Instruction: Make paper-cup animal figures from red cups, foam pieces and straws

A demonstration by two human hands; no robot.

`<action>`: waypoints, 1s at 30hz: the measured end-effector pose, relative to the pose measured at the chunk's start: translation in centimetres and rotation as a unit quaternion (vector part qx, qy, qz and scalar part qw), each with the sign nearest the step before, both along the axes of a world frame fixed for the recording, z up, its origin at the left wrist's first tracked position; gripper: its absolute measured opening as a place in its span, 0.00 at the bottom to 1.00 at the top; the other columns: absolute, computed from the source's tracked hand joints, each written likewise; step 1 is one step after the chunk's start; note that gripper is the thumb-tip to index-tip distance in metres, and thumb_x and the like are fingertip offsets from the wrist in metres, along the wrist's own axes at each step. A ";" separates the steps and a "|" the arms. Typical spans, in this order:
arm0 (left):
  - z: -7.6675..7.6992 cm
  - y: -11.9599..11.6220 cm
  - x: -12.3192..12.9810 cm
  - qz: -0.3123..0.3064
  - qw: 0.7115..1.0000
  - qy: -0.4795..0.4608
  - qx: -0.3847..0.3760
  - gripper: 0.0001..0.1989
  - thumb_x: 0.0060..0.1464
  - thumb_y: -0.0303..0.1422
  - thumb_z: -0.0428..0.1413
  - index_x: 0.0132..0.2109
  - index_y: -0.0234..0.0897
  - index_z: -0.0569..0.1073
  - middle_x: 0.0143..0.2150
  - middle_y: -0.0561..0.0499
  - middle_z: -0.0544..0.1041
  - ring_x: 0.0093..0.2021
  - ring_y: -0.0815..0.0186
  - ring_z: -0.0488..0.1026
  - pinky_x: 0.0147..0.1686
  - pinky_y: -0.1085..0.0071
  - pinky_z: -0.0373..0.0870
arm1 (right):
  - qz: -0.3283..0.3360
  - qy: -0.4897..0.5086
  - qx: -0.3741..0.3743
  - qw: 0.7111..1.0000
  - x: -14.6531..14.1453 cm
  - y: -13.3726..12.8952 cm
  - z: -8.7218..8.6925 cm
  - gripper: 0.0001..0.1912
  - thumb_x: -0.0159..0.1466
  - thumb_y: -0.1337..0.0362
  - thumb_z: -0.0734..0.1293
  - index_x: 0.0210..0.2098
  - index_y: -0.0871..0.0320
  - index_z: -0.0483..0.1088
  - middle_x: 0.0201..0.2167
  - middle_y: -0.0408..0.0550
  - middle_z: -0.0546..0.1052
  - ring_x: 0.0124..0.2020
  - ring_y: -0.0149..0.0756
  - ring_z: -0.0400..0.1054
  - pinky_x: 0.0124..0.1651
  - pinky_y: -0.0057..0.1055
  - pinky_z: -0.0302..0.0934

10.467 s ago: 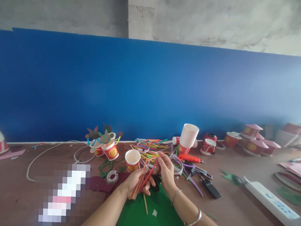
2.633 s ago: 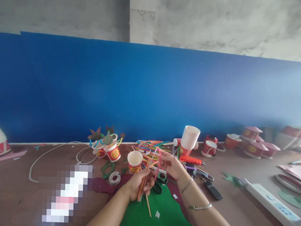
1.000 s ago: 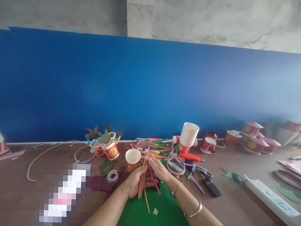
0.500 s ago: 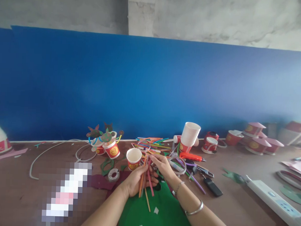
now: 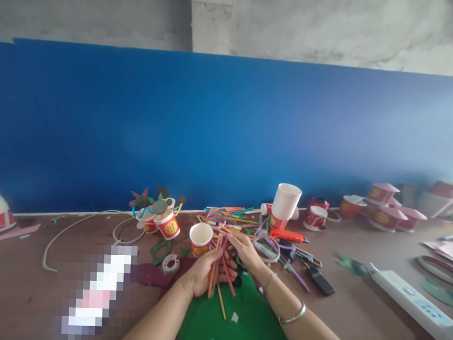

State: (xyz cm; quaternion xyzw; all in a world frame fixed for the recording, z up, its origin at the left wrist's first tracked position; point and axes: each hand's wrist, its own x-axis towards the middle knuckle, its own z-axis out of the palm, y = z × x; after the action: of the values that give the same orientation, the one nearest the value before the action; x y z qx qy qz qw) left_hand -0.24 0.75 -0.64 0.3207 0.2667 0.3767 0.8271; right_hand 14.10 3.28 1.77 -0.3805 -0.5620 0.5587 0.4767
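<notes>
The left hand (image 5: 202, 274) curls around a bundle of coloured plastic straws (image 5: 216, 275), its fingers hiding part of them; the right hand (image 5: 247, 252) pinches their upper ends just beside a paper cup (image 5: 201, 239); a green felt sheet (image 5: 240, 314) lies on the counter (image 5: 355, 318) in front of the cup; a pixelated object (image 5: 96, 289) left of the cup cannot be made out.

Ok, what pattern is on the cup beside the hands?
The cup is red with a gold round emblem; head view.

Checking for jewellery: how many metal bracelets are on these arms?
2, both on the right forearm: a thin metal chain bracelet near the wrist and a plain silver bangle further up. Left forearm shows none.
</notes>
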 end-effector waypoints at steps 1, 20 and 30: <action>0.0 0.0 0.0 -0.003 1.000 -0.001 0.002 0.12 0.57 0.38 0.50 0.34 0.32 0.66 0.29 0.43 0.78 0.28 0.61 0.77 0.31 0.68 0.71 | 0.009 -0.003 0.003 1.000 0.0 0.0 0.1 0.21 0.57 0.48 0.64 0.31 0.61 0.75 0.18 0.43 0.72 0.18 0.27 0.62 0.20 0.23 0.52; -0.6 -0.2 -0.2 -0.080 0.996 -0.035 0.032 0.12 0.58 0.39 0.50 0.36 0.33 0.64 0.25 0.45 0.78 0.21 0.66 0.75 0.21 0.75 0.71 | 0.068 -0.011 -0.005 0.998 0.0 -0.1 0.1 0.20 0.57 0.51 0.66 0.24 0.63 0.72 0.16 0.43 0.72 0.15 0.25 0.60 0.20 0.22 0.50; -0.5 -0.2 -0.2 -0.070 0.996 -0.026 0.046 0.13 0.57 0.39 0.52 0.38 0.30 0.66 0.27 0.45 0.78 0.21 0.68 0.75 0.20 0.77 0.71 | 0.072 0.023 -0.025 0.997 0.0 -0.2 -0.1 0.18 0.57 0.51 0.67 0.25 0.63 0.74 0.15 0.42 0.70 0.14 0.23 0.56 0.19 0.22 0.47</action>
State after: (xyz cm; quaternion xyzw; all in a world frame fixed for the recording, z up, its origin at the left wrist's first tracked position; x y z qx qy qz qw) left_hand -0.42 0.59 -1.10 0.3665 0.2040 0.3377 0.8426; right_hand 14.13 3.13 1.68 -0.3380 -0.5621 0.6142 0.4387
